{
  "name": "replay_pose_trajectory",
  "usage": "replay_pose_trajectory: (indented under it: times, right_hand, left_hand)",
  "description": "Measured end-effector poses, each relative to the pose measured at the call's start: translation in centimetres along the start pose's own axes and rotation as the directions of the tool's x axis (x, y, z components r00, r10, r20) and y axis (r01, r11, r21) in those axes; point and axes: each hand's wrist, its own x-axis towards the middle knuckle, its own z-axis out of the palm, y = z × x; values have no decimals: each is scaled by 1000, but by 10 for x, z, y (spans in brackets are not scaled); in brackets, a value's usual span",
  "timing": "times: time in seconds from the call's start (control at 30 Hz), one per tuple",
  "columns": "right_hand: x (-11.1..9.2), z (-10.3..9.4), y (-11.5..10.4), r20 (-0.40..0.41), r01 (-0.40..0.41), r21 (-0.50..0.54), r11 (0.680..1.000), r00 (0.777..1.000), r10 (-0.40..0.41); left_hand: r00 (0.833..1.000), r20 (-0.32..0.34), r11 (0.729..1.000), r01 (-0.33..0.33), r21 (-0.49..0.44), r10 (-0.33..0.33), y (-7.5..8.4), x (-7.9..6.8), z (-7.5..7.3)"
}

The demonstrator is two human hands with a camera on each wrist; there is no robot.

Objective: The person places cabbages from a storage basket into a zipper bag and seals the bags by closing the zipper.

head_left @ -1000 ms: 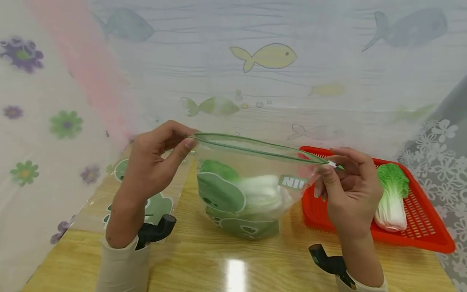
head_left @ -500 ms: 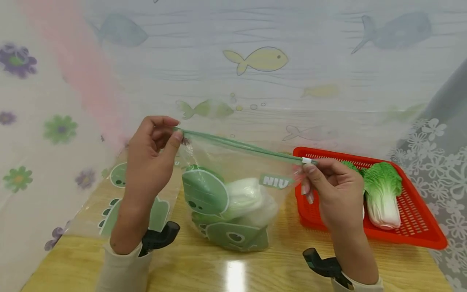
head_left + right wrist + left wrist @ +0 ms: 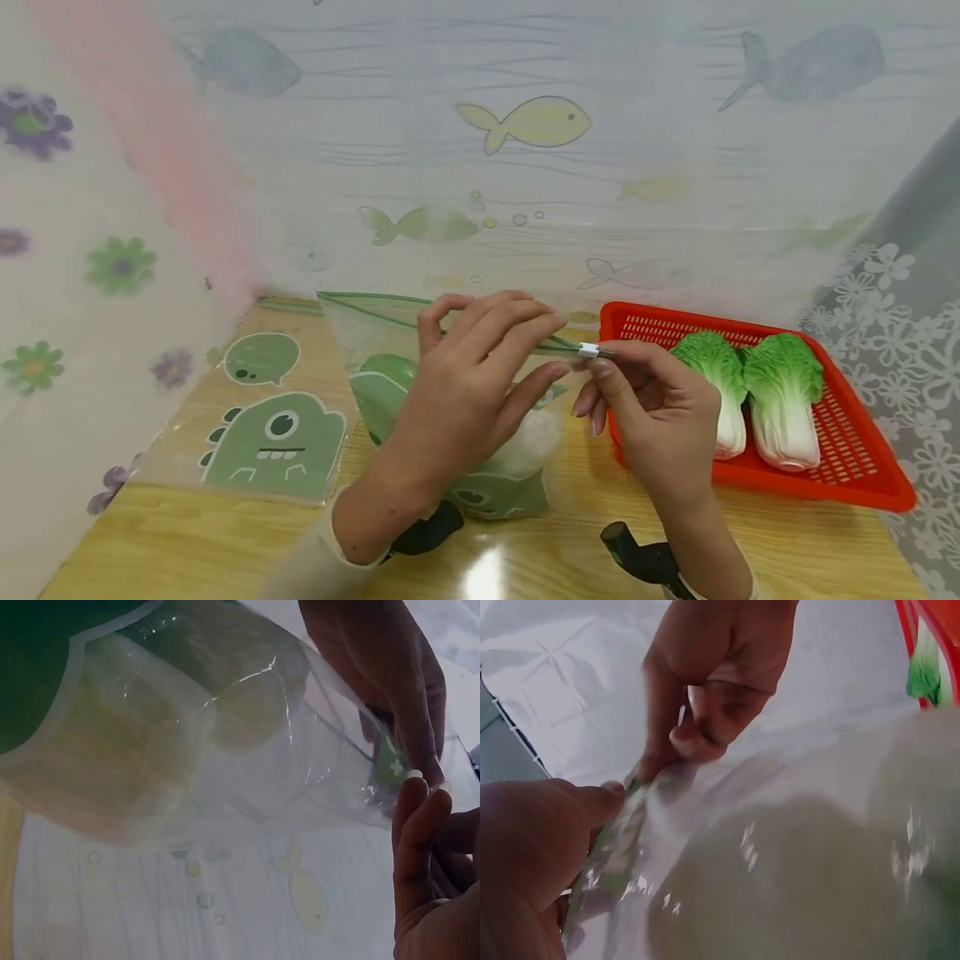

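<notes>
A clear zip bag (image 3: 360,342) with green cartoon prints stands on the table, pale cabbages inside. Its green-edged mouth slopes down to a white slider (image 3: 588,350) at the right end. My right hand (image 3: 660,408) pinches the bag's corner by that slider, thumb in front. Over the bag's middle lies my left hand (image 3: 472,383), covering part of the mouth. Its fingertips and thumb stand apart on either side of the zip edge, just left of the slider. In the left wrist view the left thumb (image 3: 604,799) lies along the bag's edge.
A red basket (image 3: 870,425) at the right holds two cabbages (image 3: 783,400). Another printed bag (image 3: 273,450) lies flat at the left on the wooden table (image 3: 187,542). Patterned curtains (image 3: 420,125) hang behind and at both sides.
My left hand has let go of the bag's left corner and moved right, close to the slider. My right hand keeps its pinch and has shifted slightly left, uncovering more of the basket.
</notes>
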Motion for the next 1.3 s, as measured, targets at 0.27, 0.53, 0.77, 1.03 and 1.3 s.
replay_pose_trajectory:
  times: [0.27, 0.53, 0.77, 1.03, 1.3]
  right_hand:
    - [2, -2, 4, -7, 58, -138, 989, 998, -59]
    - [5, -3, 6, -8, 79, -266, 961, 996, -84]
    - [5, -10, 12, -105, 7, -237, 971, 994, -33]
    - [9, -24, 22, -181, -66, -197, 978, 983, 30]
    - [14, -34, 26, -165, -66, -112, 992, 985, 46]
  left_hand:
    - [1000, -9, 998, 28, -49, -29, 8, 12, 21]
    - [1000, -21, 997, 20, -69, -21, -1, 13, 23]
    - [997, -35, 995, 68, -73, -70, -21, 12, 14]
    - [993, 6, 993, 120, -11, -120, -53, 2, -7]
    - [983, 19, 982, 183, 37, -184, -87, -14, -39]
